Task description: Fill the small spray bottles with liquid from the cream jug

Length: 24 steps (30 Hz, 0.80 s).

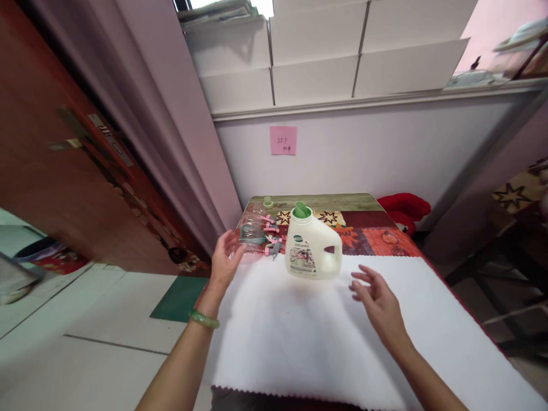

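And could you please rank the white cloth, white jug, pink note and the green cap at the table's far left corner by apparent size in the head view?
1. White cloth, by far the largest
2. White jug
3. Pink note
4. Green cap, clearly the smallest

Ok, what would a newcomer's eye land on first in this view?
Most likely the pale jug with its green spout, standing on the white cloth between the left grip and right grip, both open and empty. Next, the clear spray bottles lying left of the jug. Then the pink note on the wall beyond the table.
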Tool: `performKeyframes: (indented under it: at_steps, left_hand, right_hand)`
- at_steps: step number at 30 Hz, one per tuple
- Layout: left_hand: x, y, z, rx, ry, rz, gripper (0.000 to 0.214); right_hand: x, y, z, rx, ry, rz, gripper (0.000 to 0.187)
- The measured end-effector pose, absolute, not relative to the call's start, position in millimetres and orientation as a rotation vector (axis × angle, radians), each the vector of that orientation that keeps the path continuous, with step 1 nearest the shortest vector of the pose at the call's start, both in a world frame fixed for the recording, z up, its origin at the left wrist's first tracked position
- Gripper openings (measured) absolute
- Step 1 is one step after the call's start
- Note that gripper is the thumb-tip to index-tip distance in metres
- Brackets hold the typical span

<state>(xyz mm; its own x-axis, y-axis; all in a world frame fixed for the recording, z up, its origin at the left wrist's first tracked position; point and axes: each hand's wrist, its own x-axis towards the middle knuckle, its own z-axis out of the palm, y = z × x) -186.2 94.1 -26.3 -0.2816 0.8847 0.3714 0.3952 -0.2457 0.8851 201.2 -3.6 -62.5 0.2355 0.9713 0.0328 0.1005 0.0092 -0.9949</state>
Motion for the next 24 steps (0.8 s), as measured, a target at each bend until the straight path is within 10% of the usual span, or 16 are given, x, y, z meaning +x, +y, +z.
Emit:
performKeyframes:
  at_steps: [9, 24]
  left_hand:
    - [-31.6, 35.8, -14.5, 1.522, 1.342, 1.455, 0.026]
    - [36.2, 11.8, -3.1, 1.073, 1.120, 1.258, 0.041]
  right_hand:
    - [188.4, 84.0, -49.2, -1.290, -1.418, 0.786, 0.073]
    - [143.9, 26.6, -41.6, -1.182, -1.444, 0.689, 0.031]
